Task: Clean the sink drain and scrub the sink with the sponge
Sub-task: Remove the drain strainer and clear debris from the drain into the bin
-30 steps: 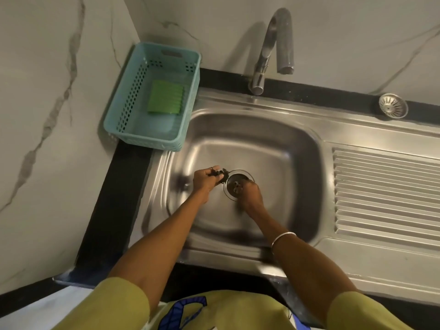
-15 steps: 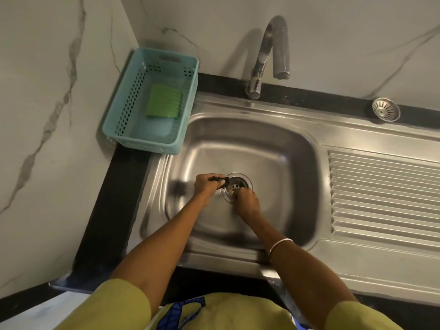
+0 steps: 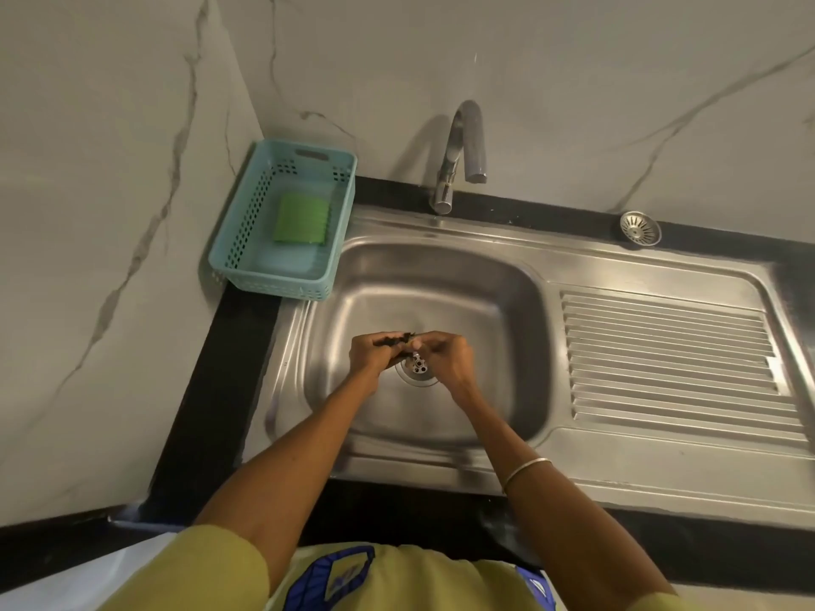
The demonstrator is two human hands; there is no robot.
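The steel sink (image 3: pixel 494 302) has a round drain (image 3: pixel 418 370) at the middle of its basin, partly hidden by my hands. My left hand (image 3: pixel 375 351) holds a small clump of dark debris (image 3: pixel 397 339) just above the drain. My right hand (image 3: pixel 445 355) meets it there, its fingertips pinching at the same dark debris. A green sponge (image 3: pixel 301 218) lies in the teal basket (image 3: pixel 247 240) at the sink's back left corner.
A chrome tap (image 3: pixel 461 156) stands behind the basin. A loose metal strainer (image 3: pixel 640 228) sits on the black counter at the back right. The ribbed draining board (image 3: pixel 670 359) fills the right side. Marble walls close the left and back.
My right hand has lifted off the drain and joined my left hand above it. The view has tilted upward and drawn back.
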